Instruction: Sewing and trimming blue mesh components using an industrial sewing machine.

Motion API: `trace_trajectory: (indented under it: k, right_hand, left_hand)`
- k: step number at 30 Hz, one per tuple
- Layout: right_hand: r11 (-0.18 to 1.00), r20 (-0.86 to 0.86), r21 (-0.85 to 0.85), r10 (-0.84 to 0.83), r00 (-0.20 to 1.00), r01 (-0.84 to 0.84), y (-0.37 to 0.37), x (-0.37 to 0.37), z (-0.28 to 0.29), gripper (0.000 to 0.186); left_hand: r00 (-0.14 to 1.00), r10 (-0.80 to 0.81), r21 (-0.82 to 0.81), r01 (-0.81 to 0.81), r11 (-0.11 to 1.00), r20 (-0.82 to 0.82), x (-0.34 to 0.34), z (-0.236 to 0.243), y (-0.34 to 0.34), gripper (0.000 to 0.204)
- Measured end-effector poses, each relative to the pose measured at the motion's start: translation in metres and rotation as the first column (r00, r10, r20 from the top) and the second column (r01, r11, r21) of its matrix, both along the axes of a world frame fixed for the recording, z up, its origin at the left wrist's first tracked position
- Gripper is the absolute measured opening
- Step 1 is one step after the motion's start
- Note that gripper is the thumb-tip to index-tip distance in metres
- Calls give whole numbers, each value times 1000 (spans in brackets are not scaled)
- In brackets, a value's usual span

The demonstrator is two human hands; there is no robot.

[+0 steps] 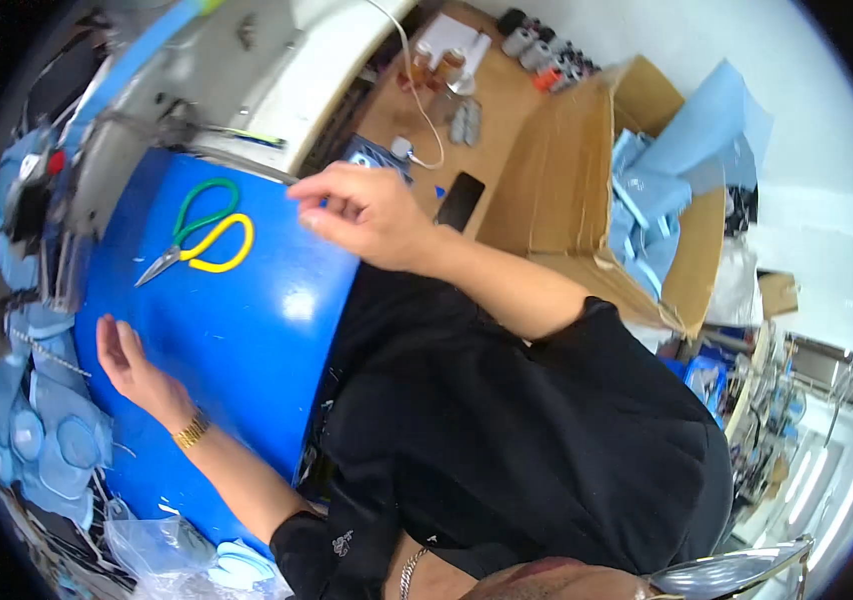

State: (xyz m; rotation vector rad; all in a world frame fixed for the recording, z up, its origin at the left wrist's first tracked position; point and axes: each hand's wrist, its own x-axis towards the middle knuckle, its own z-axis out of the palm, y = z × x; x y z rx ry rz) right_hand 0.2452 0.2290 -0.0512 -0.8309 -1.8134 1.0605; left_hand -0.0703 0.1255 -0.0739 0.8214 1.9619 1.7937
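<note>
My left hand [125,358] lies flat on the blue tabletop [247,330], fingers apart and holding nothing; a gold bracelet sits on its wrist. It is close to a heap of light-blue fabric pieces [47,440] at the table's left edge. My right hand [362,212] hovers at the table's far edge, fingers curled together, with nothing visible in them. Scissors [202,238] with one green and one yellow handle lie shut on the table, just left of my right hand. The white sewing machine [247,80] stands right behind them.
A wooden bench [497,100] holds a black phone [460,200], a white cable, thread spools [547,50] and small items. An open cardboard box [567,190] of light-blue fabric stands to the right. Clear plastic bags [157,550] lie at the lower left.
</note>
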Motion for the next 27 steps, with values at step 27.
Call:
trace_trajectory:
  k: [27]
  right_hand:
    - [849,997,-10,-29,66,528,-1,490,-136,37]
  left_hand:
    - [732,-165,-211,29,977,-661,0,-69,-30,18]
